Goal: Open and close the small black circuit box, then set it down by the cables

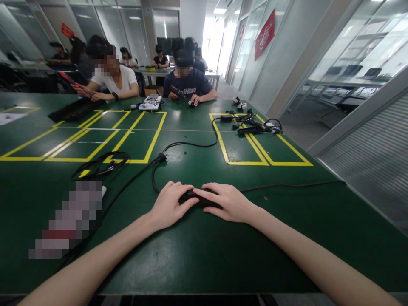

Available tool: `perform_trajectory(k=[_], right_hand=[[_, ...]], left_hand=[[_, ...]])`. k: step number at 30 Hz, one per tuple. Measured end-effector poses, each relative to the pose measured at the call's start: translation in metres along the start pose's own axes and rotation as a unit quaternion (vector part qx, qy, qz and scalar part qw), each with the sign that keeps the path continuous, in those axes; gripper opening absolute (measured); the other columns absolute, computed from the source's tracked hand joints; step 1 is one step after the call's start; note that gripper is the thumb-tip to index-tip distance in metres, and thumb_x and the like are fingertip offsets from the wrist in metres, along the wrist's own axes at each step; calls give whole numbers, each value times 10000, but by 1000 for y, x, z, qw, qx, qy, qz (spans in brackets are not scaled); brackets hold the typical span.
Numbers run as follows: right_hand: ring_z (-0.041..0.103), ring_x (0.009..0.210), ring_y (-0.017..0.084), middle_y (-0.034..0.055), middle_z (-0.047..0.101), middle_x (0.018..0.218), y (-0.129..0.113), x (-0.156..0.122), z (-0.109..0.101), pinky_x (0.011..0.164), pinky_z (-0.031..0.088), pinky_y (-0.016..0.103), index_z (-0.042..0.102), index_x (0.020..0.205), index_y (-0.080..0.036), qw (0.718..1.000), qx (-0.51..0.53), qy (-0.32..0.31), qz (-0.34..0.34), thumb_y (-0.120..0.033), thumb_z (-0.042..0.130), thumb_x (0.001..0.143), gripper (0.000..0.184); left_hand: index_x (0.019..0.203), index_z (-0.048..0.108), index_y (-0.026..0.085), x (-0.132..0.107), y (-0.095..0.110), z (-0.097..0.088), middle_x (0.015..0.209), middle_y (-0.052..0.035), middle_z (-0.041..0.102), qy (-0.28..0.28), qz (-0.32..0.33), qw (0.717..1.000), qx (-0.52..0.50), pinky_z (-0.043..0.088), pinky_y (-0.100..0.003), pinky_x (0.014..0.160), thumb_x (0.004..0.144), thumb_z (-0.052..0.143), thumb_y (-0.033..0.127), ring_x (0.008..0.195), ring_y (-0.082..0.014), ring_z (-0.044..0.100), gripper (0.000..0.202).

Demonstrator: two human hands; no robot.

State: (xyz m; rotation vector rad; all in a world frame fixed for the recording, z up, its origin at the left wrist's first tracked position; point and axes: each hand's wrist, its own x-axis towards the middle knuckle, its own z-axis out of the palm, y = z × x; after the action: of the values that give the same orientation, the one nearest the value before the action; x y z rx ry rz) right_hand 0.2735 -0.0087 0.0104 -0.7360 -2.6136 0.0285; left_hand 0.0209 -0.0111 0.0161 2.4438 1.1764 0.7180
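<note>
A black power adapter (190,194) lies low over the green table, partly hidden by my fingers. My left hand (172,202) grips its left end, thumb on the near side and fingers on the far side. Around its right end my right hand (231,202) is closed, with the index finger along the top. From the left end a black cord curves up to a black plug (162,157) on the table. Another black cord (296,185) runs from behind my right hand to the table's right edge.
Left of my hands are a coiled black cable (100,166) and a blurred-out item (72,221). Yellow tape (248,163) marks rectangles on the green table (191,259). Black cables and parts (255,125) lie at the back right. Two people sit opposite, handling things.
</note>
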Motion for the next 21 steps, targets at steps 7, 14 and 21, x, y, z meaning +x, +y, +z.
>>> perform_trajectory(k=[7,14,21], right_hand=[[690,925,212,119,681,1177,5,-3,-7,772,586,322,532,1524,-243,1000,-8,1,13,-323,529,1066,466],[702,1118,285,130,712,1294,57,-22,-33,926,595,425,592,1471,-218,944,127,207,222,-376,616,985,511],[722,786,254,109,739,1015,141,-83,-66,641,605,389,597,1458,-188,781,132,428,435,-550,646,858,703]], left_hand=[[1394,618,204,-4,-2,0,1141,-92,767,38,20,999,5,477,-424,957,989,636,401,1032,-262,674,451],[1488,531,238,-2,-11,-16,1456,-132,647,175,20,978,109,333,-548,1162,991,596,322,1334,-333,570,508],[1094,754,216,-4,-18,-6,1033,-72,803,48,38,997,51,540,-415,904,994,592,297,975,-252,718,207]])
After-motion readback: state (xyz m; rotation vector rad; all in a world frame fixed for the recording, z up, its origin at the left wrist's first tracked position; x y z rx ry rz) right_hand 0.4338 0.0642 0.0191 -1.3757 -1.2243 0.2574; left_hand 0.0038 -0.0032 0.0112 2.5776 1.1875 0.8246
